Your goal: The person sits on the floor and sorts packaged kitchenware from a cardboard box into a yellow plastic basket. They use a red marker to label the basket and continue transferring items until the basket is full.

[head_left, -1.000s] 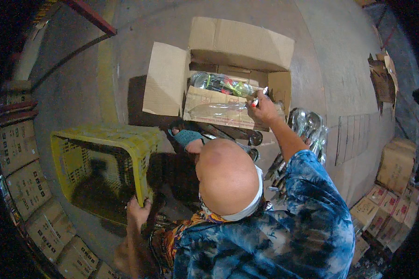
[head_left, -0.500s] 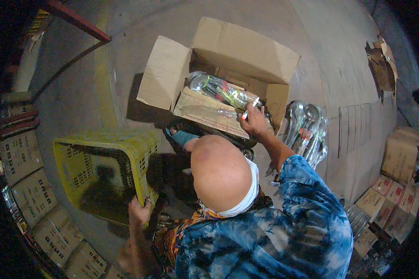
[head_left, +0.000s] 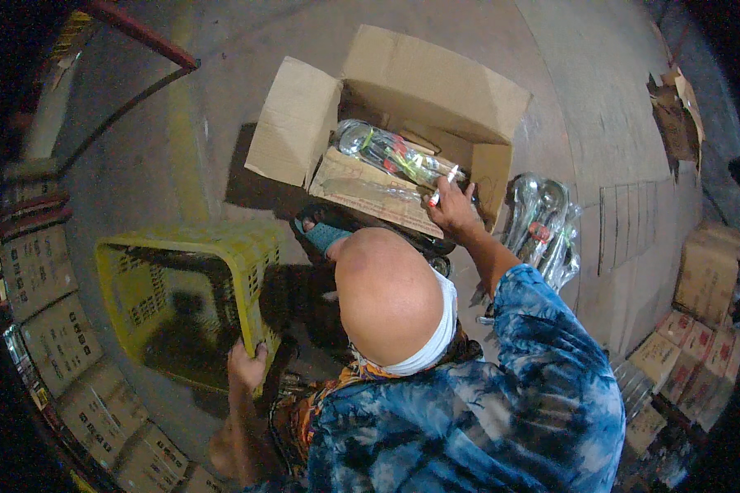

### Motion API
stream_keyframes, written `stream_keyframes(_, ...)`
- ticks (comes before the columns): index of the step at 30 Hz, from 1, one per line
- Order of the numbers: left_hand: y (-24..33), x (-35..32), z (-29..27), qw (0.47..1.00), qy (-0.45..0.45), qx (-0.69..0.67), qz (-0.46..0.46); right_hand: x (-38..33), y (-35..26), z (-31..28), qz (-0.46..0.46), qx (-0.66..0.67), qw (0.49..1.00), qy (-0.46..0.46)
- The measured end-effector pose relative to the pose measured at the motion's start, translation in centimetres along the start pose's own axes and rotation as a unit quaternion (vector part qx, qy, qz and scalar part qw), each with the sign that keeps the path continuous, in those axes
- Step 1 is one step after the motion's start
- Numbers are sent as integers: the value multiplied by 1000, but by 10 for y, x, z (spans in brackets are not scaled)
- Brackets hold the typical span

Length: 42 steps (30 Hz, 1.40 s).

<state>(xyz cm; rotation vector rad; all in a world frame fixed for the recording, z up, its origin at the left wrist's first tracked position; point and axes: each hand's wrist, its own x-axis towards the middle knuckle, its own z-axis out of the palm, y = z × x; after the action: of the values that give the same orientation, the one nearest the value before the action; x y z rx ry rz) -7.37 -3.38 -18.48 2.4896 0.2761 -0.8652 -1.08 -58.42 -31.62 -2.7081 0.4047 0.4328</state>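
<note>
My left hand [head_left: 245,367] is closed around the near right rim of a yellow plastic crate [head_left: 259,246], which lies tipped on its side with its opening towards me. Between the fingers of my right hand [head_left: 459,215] is a slim white marker [head_left: 446,184] with a red end. That hand is over the near right edge of an open cardboard box [head_left: 432,82]. Inside the box lie clear-wrapped bundles of long-handled metal utensils [head_left: 382,152], with red and yellow-green parts; their exact kind is unclear. My bent knee [head_left: 390,300] is between the two hands.
More plastic-wrapped metal utensils [head_left: 541,226] lie on the floor right of the box. Stacked cartons [head_left: 62,345] line the left side, and more cartons [head_left: 707,271] stand at the right. A red metal bar [head_left: 144,34] reaches in at the far left. Torn cardboard [head_left: 678,119] is at the far right.
The right hand has shifted slightly, with the marker still between its fingers. My knee has moved a little up in the view. The left hand keeps its hold on the crate.
</note>
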Motion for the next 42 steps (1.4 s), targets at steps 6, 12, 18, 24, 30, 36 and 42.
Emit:
stream_keyframes(6,7,-10,3,994,8,-108,1,-2,-3,-5,3,20,1000,19)
stream_keyframes(12,5,-23,0,996,57,-74,-10,-2,10,-4,-11,109,993,42)
stream_keyframes(18,-6,-28,1,995,69,-60,27,7,21,-9,20,70,997,1)
stream_keyframes(24,-11,-25,12,993,114,-10,40,10,28,-7,66,64,995,-31)
stream_keyframes(30,8,-32,-6,995,101,-11,0,16,40,16,73,86,993,-24)
stream_keyframes(36,20,-56,-121,989,128,-65,-24,30,63,10,86,142,985,-46)
stream_keyframes(42,14,-66,-230,975,219,-16,13,18,61,18,75,154,985,-34)
